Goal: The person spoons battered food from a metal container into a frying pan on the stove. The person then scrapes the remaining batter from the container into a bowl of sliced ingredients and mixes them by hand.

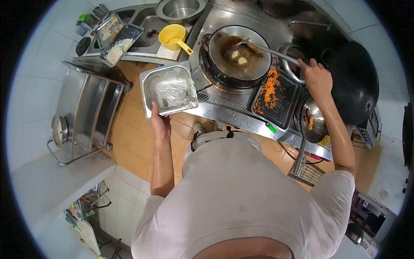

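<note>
left hand (160,125) holds the square steel pan (144,93) by its near edge, beside the wok (226,31) – a one-sided grip may tip it; right hand (317,77) grasps the long-handled utensil (276,52) inside the wok – jerking could splash liquid (228,54).

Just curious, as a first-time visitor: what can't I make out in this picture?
Head view:
Left hand: most fingers hidden by the tray.
Whether a flame burns: hidden beneath the wok.
Pieces in the wok: too small to identify.
Black thing, far right: cut off by the picture's edge.
</note>
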Demonstrator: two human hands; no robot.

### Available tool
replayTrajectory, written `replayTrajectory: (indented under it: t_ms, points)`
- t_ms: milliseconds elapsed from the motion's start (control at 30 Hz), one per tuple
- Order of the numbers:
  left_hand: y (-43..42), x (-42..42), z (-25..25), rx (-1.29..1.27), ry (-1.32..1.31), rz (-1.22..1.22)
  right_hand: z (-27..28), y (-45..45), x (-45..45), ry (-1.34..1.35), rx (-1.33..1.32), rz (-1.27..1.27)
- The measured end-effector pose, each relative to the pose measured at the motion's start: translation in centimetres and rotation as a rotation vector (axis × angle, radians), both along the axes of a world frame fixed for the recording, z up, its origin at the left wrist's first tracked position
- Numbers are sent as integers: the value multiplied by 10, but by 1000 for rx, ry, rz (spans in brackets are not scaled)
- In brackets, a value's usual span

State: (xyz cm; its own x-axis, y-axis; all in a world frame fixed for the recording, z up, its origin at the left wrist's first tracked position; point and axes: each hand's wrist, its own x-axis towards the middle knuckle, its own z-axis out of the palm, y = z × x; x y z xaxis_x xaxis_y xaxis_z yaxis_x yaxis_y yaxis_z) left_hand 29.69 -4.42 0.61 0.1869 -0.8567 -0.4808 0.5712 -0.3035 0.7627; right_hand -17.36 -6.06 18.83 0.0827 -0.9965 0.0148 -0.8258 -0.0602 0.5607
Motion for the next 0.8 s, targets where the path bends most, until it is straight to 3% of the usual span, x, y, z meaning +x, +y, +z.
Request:
replayTrajectory:
  t_ms: [467, 700, 800]
  points:
    - [-7, -13, -2, -1, -11, -29, 54, 54, -2, 31, 84, -173]
    - [-10, -23, 8, -17, -24, -25, 31, 64, -4, -115, 10, -212]
    - [-8, -27, 11, -17, -12, -27, -38, 71, -5, -220, -73, -223]
